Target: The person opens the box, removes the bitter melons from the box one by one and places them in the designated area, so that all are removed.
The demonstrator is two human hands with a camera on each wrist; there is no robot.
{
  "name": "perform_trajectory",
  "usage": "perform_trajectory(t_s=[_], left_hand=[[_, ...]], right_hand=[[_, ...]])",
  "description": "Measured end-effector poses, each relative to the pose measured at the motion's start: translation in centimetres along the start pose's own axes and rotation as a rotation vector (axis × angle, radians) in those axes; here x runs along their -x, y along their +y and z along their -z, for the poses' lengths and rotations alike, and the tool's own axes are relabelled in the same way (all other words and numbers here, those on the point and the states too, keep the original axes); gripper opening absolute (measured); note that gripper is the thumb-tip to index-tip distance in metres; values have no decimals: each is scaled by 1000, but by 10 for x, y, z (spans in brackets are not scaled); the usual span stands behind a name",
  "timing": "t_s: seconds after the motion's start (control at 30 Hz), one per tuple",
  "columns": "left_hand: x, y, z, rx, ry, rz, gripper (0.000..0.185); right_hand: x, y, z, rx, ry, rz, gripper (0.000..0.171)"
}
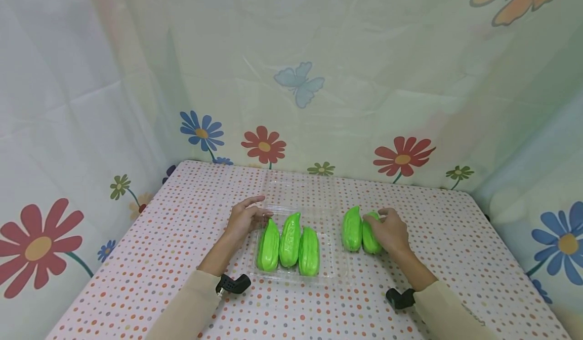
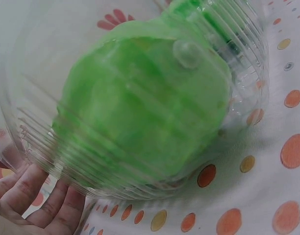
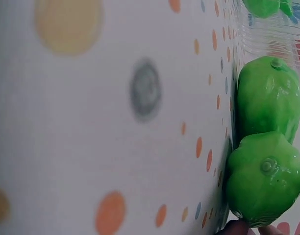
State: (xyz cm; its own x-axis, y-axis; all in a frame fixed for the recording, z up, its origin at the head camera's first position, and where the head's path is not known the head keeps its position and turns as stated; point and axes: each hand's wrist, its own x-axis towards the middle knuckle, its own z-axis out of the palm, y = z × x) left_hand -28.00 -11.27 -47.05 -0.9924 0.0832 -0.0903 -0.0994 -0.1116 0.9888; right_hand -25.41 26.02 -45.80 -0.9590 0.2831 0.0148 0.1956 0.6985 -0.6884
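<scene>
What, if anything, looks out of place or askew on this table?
Nothing is spilled or damaged. Three green gourds lie side by side in the clear tray, steadied by the left hand. Two more gourds lie outside it on the tablecloth, the right hand gripping one.

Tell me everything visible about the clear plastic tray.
The tray is a shallow, clear, ribbed plastic container, lying flat on the dotted tablecloth near the table's middle. Its open lid lies flat behind it. Three glossy green gourds lie side by side in its left part; the right part is bare. The left hand touches its left edge. Two more gourds lie outside, to its right.
</scene>
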Motion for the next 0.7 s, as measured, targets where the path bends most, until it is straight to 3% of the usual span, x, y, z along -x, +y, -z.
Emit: perform_trajectory(t_s=[0.7], left_hand=[[-2, -2, -1, 5, 12, -10, 54]], right_hand=[[-1, 1, 2, -8, -26, -14, 66]])
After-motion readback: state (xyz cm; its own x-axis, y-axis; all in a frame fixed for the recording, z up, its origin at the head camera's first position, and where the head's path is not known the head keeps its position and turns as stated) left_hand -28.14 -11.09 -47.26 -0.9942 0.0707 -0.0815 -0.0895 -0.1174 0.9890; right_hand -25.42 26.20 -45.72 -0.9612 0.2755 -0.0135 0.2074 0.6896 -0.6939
